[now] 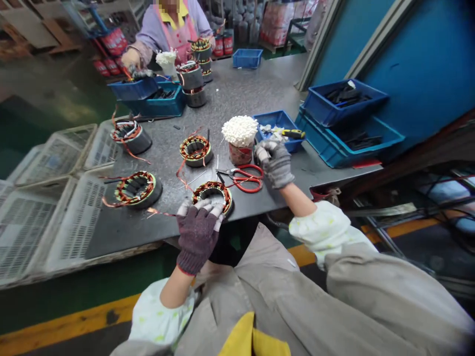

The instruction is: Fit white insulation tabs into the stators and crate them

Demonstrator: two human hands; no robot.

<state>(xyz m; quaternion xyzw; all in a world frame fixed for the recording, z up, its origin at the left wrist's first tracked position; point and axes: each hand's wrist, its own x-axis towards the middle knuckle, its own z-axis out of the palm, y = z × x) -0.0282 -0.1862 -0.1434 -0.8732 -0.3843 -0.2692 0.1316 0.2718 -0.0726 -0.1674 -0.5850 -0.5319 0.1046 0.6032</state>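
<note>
A gray speckled desk (237, 96) runs away from the person through a factory, with a green floor (63, 301) edged by a yellow stripe below it and a blue wall (419, 64) to the right. White plastic crates (37, 222) stand along the desk's left side, and two stacks of blue crates (345, 101) sit at its right. At the far end, a co-worker (168, 37) in a pink apron reaches one hand (130, 58) toward a blue bin (132, 89), among more wound stators (191, 79).

Nearest the person, a copper-wound motor stator (213, 195) sits at the desk's front edge, directly under the left hand (198, 237). Three similar stators (137, 190) lie just beyond it and to the left. To its right are red-handled scissors (245, 178), then a red cup (240, 153) packed with white cotton-tipped sticks, and a blue tray (278, 123) holding a yellow-handled tool (293, 134).

Both hands wear knit gloves. The left hand is spread over the stator, fingers (196, 205) hooked across its rim, holding it. The right hand (274, 163) hangs over the desk just beside the cup and tray, its fingers loosely curled with nothing visible in them.
</note>
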